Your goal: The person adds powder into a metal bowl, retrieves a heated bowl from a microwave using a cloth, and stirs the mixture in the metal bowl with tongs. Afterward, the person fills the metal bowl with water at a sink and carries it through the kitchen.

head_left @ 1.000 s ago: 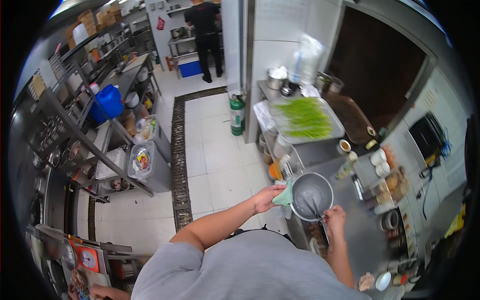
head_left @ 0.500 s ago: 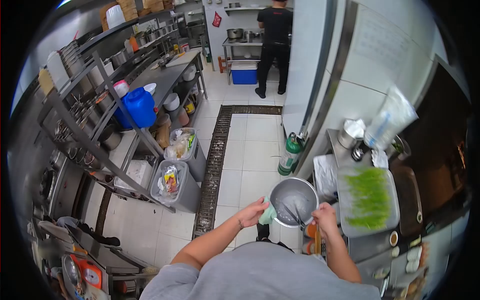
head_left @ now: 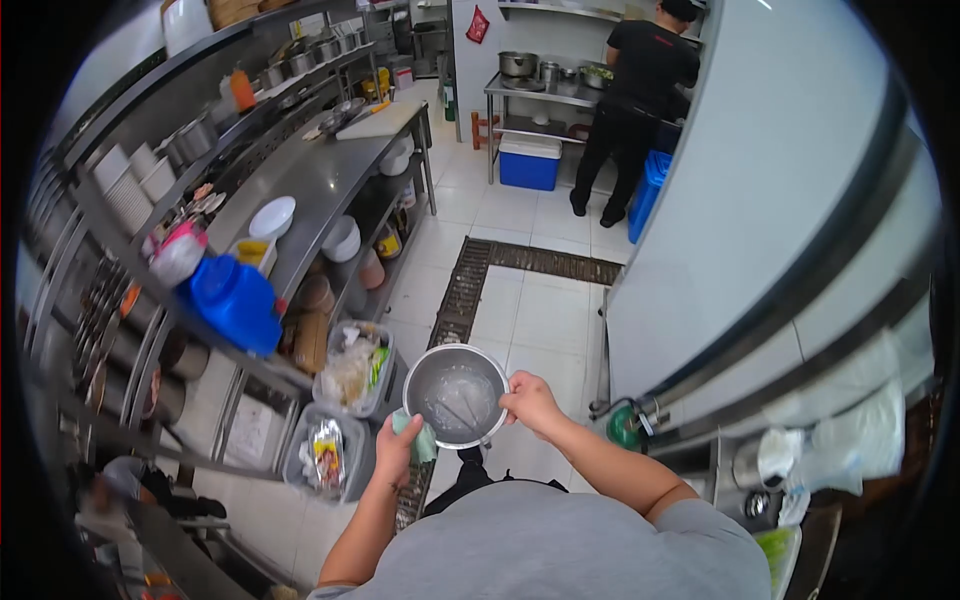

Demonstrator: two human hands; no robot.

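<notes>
A: What's changed since half a second ago?

B: The view has swung round. The bowl (head_left: 427, 378) was in front of the green cylinder (head_left: 627, 425) and near the tray of greens; now it shows over the floor, close to the grey bin (head_left: 392, 385). The greens (head_left: 773, 550) have slid to the lower right edge, only partly in view.

A: Which way does the bowl point?

B: Its mouth faces up, towards the camera. It's round, so no long axis there. Inside lies a thin dark utensil (head_left: 460, 414), running slantwise from near the middle down to the rim on the right hand's side.

A: And the fingers?

B: The right hand (head_left: 532, 402) has its thumb and fingers closed on the rim. I can't tell whether they also grip the utensil's end. The left hand (head_left: 396, 452) is clamped on a pale green cloth (head_left: 425, 440), thumb on top, pressing it to the bowl's other side. Its remaining fingers are mostly hidden.

A: So where's the bowl?

B: Between both hands, held up in front of the grey shirt (head_left: 560, 545).
</notes>
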